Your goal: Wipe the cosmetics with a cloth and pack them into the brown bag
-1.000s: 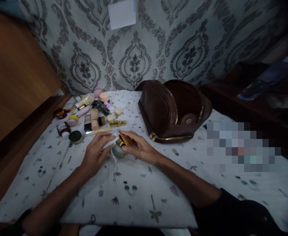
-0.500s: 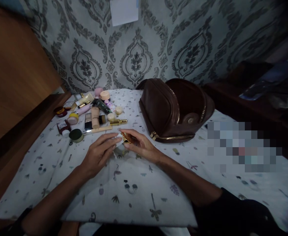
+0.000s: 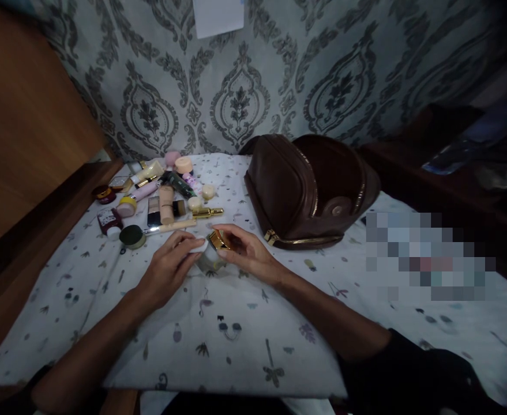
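Note:
My left hand (image 3: pixel 169 265) pinches a folded white pad (image 3: pixel 199 247), which may be cotton or tissue. In my right hand (image 3: pixel 248 253) is a small shiny gold cosmetic item (image 3: pixel 219 240), gripped between thumb and fingers; its exact kind does not show. The pad and the gold item are close together but apart. Just below them a roundish, see-through greyish thing (image 3: pixel 210 264) shows, partly hidden by my fingers. Beyond my hands lie a gold tube (image 3: pixel 207 212) and a makeup brush (image 3: pixel 171 226) with a pale handle.
Several cosmetics lie at the back left, among them a beige tube (image 3: pixel 166 204), a dark green-lidded jar (image 3: pixel 132 236) and a pink sponge (image 3: pixel 172 158). A brown leather bag (image 3: pixel 279 190) stands unzipped at the back right. Patterned cloth (image 3: pixel 231 357) covers the table.
My left hand has drawn back leftward with the white pad, away from the gold item. More of the gold item in my right hand now shows, turned to another angle.

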Demonstrator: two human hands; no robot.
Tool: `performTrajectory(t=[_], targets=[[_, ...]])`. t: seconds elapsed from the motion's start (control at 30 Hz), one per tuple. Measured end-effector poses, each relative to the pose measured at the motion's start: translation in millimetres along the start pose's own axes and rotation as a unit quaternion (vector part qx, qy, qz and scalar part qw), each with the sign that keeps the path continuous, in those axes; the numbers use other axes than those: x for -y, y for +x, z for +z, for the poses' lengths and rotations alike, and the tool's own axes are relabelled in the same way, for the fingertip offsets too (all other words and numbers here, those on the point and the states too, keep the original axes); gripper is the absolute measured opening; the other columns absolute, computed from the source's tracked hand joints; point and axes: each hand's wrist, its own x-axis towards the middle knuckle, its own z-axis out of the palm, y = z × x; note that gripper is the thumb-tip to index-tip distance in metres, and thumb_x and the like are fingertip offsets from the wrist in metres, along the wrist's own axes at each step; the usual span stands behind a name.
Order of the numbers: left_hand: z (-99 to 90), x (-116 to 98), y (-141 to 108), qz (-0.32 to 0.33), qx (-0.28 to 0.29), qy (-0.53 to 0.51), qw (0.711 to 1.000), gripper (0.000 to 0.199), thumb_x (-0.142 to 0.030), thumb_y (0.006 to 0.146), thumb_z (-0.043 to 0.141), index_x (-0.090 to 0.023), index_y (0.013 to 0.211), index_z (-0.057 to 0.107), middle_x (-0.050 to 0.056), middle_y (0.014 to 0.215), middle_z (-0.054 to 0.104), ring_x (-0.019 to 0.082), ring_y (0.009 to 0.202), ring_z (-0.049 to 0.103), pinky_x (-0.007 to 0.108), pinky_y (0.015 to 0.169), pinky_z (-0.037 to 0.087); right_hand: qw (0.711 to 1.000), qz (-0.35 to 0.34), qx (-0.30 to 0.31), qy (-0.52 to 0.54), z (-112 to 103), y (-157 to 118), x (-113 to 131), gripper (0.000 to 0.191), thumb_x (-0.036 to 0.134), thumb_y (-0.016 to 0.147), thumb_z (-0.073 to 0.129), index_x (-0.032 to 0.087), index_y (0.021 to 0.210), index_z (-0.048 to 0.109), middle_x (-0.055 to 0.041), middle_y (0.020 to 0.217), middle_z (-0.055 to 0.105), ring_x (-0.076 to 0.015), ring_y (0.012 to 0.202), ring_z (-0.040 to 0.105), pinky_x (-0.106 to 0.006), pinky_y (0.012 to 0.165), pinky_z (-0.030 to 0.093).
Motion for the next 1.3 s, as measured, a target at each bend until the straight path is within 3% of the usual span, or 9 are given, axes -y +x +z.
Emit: performTrajectory(t=[0.43, 0.7, 0.9, 1.13, 1.3], targets=[[2.5, 13.1, -2.8, -0.064, 0.024, -0.009, 0.998, 0.025, -0.021, 0.098, 0.048, -0.02, 0.115, 0.065, 0.007, 0.107, 0.061, 0.019, 0.1, 0.061, 0.033, 0.085, 0.053, 0.999, 0.005, 0.026, 0.037, -11.9, 4.1, -4.0, 0.052, 0.044, 0.081, 0.071, 0.023, 0.127, 0.059, -0.005, 0.113, 0.061, -0.0197, 0.103, 0.059, -0.036, 0.093, 0.048], [1.6, 3.3, -1.5, -0.041, -0.009, -0.003, 0.999, 0.023, -0.02, 0.098, 0.048, -0.02, 0.115, 0.063, 0.008, 0.108, 0.061, 0.02, 0.101, 0.062, 0.033, 0.086, 0.053, 1.0, 0.007, -0.011, 0.022, -6.7, 2.7, -5.0, 0.053, 0.048, 0.076, 0.076, 0.022, 0.12, 0.061, -0.0035, 0.1, 0.063, -0.0188, 0.092, 0.06, -0.034, 0.083, 0.05], [-0.5, -2.3, -1.5, -0.046, -0.025, 0.017, 0.998, 0.015, -0.022, 0.097, 0.051, -0.019, 0.109, 0.06, 0.006, 0.101, 0.067, 0.02, 0.096, 0.064, 0.033, 0.084, 0.053, 0.995, -0.007, -0.04, -0.094, -5.7, 1.6, -1.6, 0.052, 0.045, 0.074, 0.077, 0.023, 0.118, 0.062, -0.0026, 0.1, 0.063, -0.0183, 0.088, 0.058, -0.03, 0.072, 0.046], [-0.2, -6.3, -1.0, 0.013, -0.041, 0.036, 0.998, 0.017, -0.017, 0.097, 0.051, -0.019, 0.109, 0.063, 0.009, 0.104, 0.067, 0.021, 0.1, 0.064, 0.034, 0.087, 0.053, 0.989, -0.03, -0.049, -0.136, 1.0, -2.2, 6.2, 0.048, 0.046, 0.074, 0.078, 0.024, 0.113, 0.06, -0.003, 0.1, 0.06, -0.0164, 0.079, 0.054, -0.028, 0.065, 0.045], [1.8, -13.1, -1.2, 0.088, -0.044, 0.066, 0.993, 0.026, -0.011, 0.095, 0.053, -0.021, 0.118, 0.06, 0.01, 0.11, 0.066, 0.022, 0.1, 0.061, 0.038, 0.086, 0.052, 0.982, -0.087, -0.033, -0.164, 0.9, -4.1, 5.8, 0.051, 0.045, 0.081, 0.074, 0.027, 0.127, 0.06, -0.0019, 0.095, 0.056, -0.0167, 0.082, 0.053, -0.03, 0.074, 0.046]])
